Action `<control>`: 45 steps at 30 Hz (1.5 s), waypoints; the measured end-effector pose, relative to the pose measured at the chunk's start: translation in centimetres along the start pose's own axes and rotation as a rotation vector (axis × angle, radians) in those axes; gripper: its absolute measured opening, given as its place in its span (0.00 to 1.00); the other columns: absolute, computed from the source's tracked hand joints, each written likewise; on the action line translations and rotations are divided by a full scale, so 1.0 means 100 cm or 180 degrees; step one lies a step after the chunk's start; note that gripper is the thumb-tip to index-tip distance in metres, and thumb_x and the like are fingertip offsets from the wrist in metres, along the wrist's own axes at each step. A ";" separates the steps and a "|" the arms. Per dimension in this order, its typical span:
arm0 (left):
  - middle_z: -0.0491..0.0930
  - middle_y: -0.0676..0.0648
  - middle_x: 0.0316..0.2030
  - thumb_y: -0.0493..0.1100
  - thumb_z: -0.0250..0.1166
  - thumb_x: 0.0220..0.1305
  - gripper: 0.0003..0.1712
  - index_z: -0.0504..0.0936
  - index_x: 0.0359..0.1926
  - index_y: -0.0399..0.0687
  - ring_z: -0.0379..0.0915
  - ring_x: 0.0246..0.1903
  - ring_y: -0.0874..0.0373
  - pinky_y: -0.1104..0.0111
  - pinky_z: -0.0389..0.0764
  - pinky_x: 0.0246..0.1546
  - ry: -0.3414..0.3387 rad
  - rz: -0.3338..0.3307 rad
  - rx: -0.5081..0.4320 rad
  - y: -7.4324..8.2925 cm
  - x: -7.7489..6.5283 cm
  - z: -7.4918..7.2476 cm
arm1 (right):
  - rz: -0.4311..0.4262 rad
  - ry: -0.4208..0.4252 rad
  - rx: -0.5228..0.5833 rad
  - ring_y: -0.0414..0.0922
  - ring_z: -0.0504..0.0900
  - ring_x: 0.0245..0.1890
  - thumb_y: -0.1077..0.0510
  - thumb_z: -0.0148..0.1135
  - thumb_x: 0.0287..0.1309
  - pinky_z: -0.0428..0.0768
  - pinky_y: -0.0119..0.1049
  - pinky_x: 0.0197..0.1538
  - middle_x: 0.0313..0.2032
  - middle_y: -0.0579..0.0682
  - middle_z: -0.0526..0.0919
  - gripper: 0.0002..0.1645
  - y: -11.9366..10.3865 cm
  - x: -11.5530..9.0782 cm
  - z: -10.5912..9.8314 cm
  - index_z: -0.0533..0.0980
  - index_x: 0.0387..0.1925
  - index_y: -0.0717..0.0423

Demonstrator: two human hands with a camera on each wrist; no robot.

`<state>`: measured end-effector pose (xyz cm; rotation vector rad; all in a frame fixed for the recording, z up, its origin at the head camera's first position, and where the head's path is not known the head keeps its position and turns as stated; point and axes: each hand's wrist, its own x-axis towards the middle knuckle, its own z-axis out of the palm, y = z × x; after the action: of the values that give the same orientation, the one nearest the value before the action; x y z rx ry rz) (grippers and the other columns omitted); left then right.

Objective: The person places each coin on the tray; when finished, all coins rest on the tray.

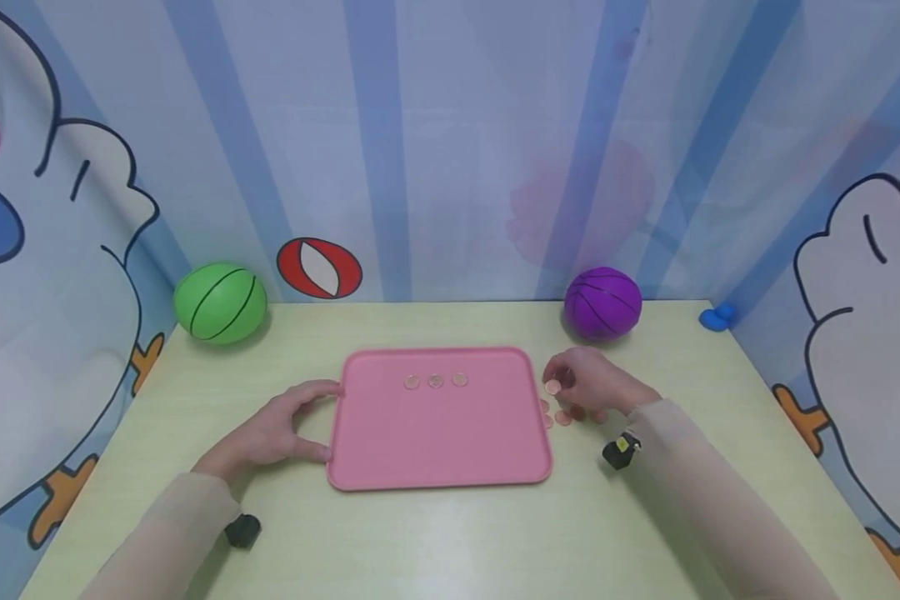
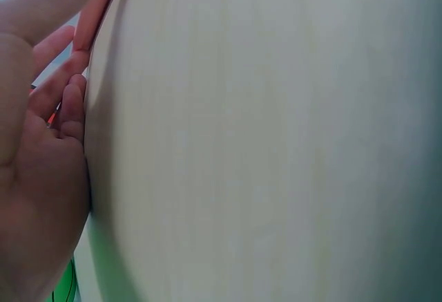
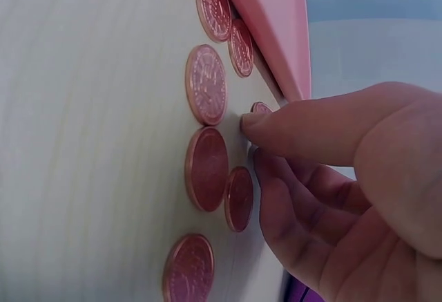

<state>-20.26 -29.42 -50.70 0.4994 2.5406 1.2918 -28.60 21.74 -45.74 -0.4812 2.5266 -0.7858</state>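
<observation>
A pink tray [image 1: 442,450] lies on the table, with three coins in a row near its far side, the middle coin [image 1: 436,381] among them. My left hand [image 1: 273,429] rests at the tray's left edge, thumb and fingers spread along the rim. Just past the tray's right edge, my right hand [image 1: 588,379] pinches a copper coin [image 1: 552,387] between thumb and fingers. That coin [image 3: 261,107] is mostly hidden behind the thumb in the right wrist view. Several loose copper coins [image 3: 206,84] lie on the table beneath this hand, some of them touching.
A green ball [image 1: 221,303] stands at the table's back left, and a purple ball [image 1: 603,303] at the back right, behind my right hand. A small blue object [image 1: 717,317] sits in the far right corner. A printed curtain [image 1: 450,150] hangs along the back.
</observation>
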 end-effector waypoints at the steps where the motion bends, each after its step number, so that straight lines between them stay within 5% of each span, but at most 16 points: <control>1: 0.64 0.46 0.77 0.52 0.87 0.46 0.56 0.71 0.75 0.59 0.52 0.79 0.39 0.34 0.53 0.77 0.0001 0.0005 0.0005 0.000 0.000 0.000 | -0.0008 -0.0004 -0.0005 0.47 0.80 0.20 0.66 0.66 0.67 0.80 0.40 0.18 0.39 0.53 0.83 0.15 0.000 0.000 0.000 0.81 0.53 0.55; 15: 0.65 0.46 0.77 0.53 0.87 0.45 0.56 0.71 0.75 0.60 0.53 0.78 0.40 0.33 0.52 0.77 -0.0008 0.0007 0.0003 -0.001 0.000 0.001 | -0.0128 0.0001 -0.0057 0.47 0.79 0.17 0.62 0.67 0.68 0.79 0.39 0.16 0.32 0.52 0.85 0.18 0.003 -0.002 0.002 0.81 0.58 0.61; 24: 0.65 0.47 0.77 0.52 0.88 0.44 0.56 0.71 0.75 0.60 0.53 0.78 0.40 0.34 0.52 0.77 -0.0013 0.0028 0.0001 -0.003 0.001 0.000 | -0.0169 0.0231 -0.0050 0.49 0.83 0.19 0.58 0.66 0.70 0.83 0.42 0.18 0.44 0.55 0.82 0.20 -0.006 -0.006 -0.001 0.80 0.60 0.57; 37: 0.65 0.47 0.77 0.53 0.88 0.44 0.57 0.70 0.75 0.58 0.53 0.79 0.40 0.36 0.52 0.78 -0.0010 0.0084 0.0003 -0.002 0.002 -0.001 | -0.0258 0.0180 0.0226 0.56 0.85 0.20 0.55 0.68 0.70 0.85 0.50 0.21 0.45 0.53 0.82 0.20 -0.042 0.001 0.012 0.81 0.60 0.55; 41: 0.65 0.47 0.77 0.53 0.88 0.44 0.57 0.71 0.75 0.59 0.53 0.79 0.40 0.36 0.53 0.78 -0.0001 0.0062 0.0026 -0.002 0.001 -0.001 | -0.0502 0.0143 0.0168 0.52 0.85 0.24 0.57 0.70 0.68 0.86 0.48 0.21 0.42 0.52 0.84 0.19 -0.052 0.008 0.018 0.82 0.58 0.57; 45: 0.65 0.47 0.77 0.53 0.88 0.44 0.57 0.71 0.75 0.58 0.53 0.79 0.40 0.36 0.53 0.78 -0.0009 0.0053 0.0007 -0.001 0.000 -0.001 | -0.0970 0.0220 -0.0083 0.44 0.85 0.37 0.59 0.71 0.66 0.88 0.40 0.38 0.41 0.47 0.86 0.15 -0.060 0.018 0.026 0.84 0.53 0.57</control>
<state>-20.33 -29.52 -50.70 0.5234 2.5412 1.2930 -27.62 15.10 -44.65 -0.8767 2.5631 -0.8915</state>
